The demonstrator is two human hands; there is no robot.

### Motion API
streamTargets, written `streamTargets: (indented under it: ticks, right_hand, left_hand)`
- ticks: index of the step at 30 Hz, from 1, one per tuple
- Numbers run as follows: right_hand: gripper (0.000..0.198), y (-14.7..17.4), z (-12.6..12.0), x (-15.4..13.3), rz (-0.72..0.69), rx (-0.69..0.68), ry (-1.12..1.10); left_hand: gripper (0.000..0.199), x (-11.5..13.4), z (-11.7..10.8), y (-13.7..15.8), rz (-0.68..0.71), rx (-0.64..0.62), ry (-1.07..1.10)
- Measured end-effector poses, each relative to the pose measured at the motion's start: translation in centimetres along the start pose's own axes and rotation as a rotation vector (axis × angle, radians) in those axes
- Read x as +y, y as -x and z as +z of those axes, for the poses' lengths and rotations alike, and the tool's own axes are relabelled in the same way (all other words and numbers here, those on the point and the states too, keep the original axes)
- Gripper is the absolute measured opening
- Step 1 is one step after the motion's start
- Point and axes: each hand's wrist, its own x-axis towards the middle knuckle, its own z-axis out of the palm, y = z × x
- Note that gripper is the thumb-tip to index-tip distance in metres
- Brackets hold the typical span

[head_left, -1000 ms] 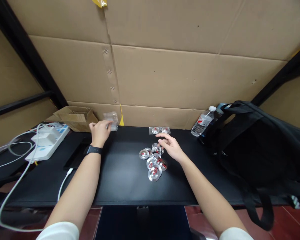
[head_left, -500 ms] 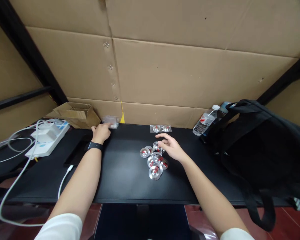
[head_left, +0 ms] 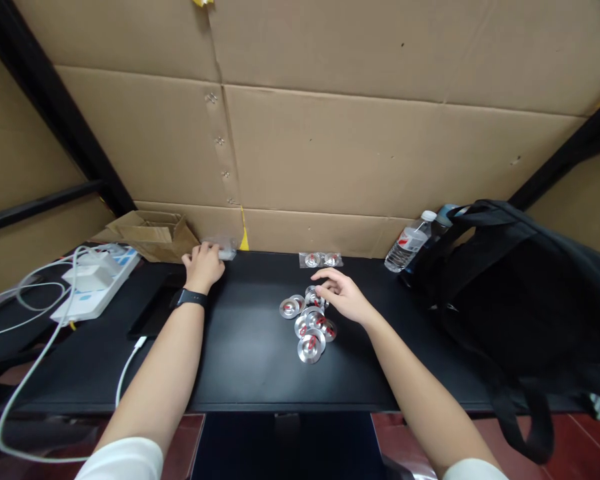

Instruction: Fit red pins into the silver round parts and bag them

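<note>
Head view, left hand (head_left: 203,267): left of centre, at the clear plastic packet (head_left: 228,250); grip hidden, can't tell.
Right hand (head_left: 344,295): mid-frame, fingers loosely parted over the metal discs (head_left: 315,320).
Pile: overlapping, mid-frame (shiny, probably slick); a stray fingertip could send it sliding.

Left hand (head_left: 203,268) at plastic bags (head_left: 229,253), right hand (head_left: 346,297) by metal discs (head_left: 309,349), black table (head_left: 253,377)

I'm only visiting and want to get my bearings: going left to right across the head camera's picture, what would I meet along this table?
White power strip, brown paper bag, left hand, pile of metal discs, right hand, water bottle, black backpack.
</note>
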Motion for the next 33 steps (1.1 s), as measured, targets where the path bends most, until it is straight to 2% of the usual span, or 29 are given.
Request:
streamTargets:
  ticks: [2,4,8,10,12,15,18,21,27,33]
  right_hand:
    - [0.024,0.0,-0.1,-0.1,-0.007,0.012,0.028]
    - [0.023,0.0,-0.3,-0.2,-0.01,0.026,0.05]
    - [0.028,0.0,-0.4,-0.1,0.031,0.059,0.081]
    - [0.03,0.0,-0.5,0.0,0.049,0.07,0.082]
    - [0.03,-0.1,-0.6,0.0,0.045,0.071,0.08]
    - [0.03,0.0,-0.6,-0.1,0.017,0.074,0.09]
    - [0.032,0.0,-0.5,-0.3,-0.01,0.069,0.107]
    - [0.032,0.1,-0.4,-0.3,-0.018,0.06,0.113]
    - [0.027,0.0,-0.5,-0.1,-0.02,0.051,0.154]
    - [0.022,-0.1,-0.5,-0.2,-0.034,0.027,0.186]
  left_hand:
    - [0.041,2.3,-0.4,0.5,-0.003,0.095,0.034]
    - [0.04,5.3,-0.3,1.2,0.103,0.099,0.108]
    - [0.045,11.3,1.8,2.9,0.559,-0.119,0.261]
    - [0.045,13.2,2.9,3.6,0.662,-0.23,0.297]
    - [0.046,14.2,3.7,3.9,0.702,-0.32,0.311]
    - [0.049,14.5,4.0,4.1,0.714,-0.397,0.309]
    - [0.053,14.6,3.7,4.2,0.717,-0.398,0.299]
    - [0.054,14.6,3.3,4.2,0.711,-0.336,0.269]
    - [0.048,13.4,2.7,4.0,0.649,-0.131,0.113]
    - [0.033,12.3,2.2,3.7,0.638,-0.083,0.063]
